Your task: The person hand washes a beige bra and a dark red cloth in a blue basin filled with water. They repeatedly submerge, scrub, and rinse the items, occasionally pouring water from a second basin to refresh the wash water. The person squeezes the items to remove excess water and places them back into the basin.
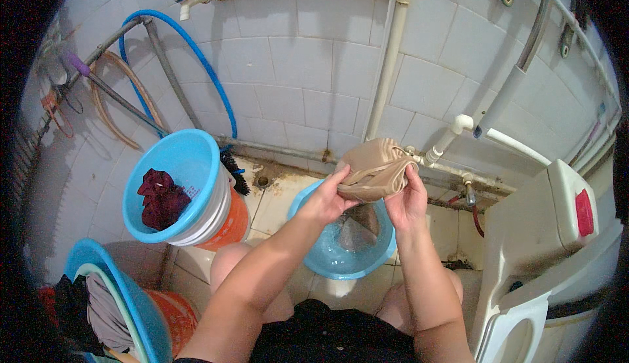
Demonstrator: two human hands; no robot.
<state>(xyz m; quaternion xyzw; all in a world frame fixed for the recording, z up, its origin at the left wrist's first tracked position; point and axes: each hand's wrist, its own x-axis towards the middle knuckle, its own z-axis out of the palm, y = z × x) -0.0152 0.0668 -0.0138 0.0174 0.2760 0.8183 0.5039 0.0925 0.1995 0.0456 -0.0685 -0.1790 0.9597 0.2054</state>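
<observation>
A folded beige cloth garment [376, 169] is held up between my left hand [334, 198] and my right hand [409, 201], with the fingers of each closed on one side of it. Right below, on the tiled floor, is a light blue plastic basin [339, 268] with water in it. A darker brownish cloth [363, 220] lies in that water, partly covered by the held garment and my hands.
At left, a blue basin [212, 166] holding a dark red cloth [162, 198] rests on a white and orange bucket [231, 220]. Another basin [88, 250] with clothes stands lower left. A toilet with its tank [540, 215] is at right; pipes [388, 68] run along the wall.
</observation>
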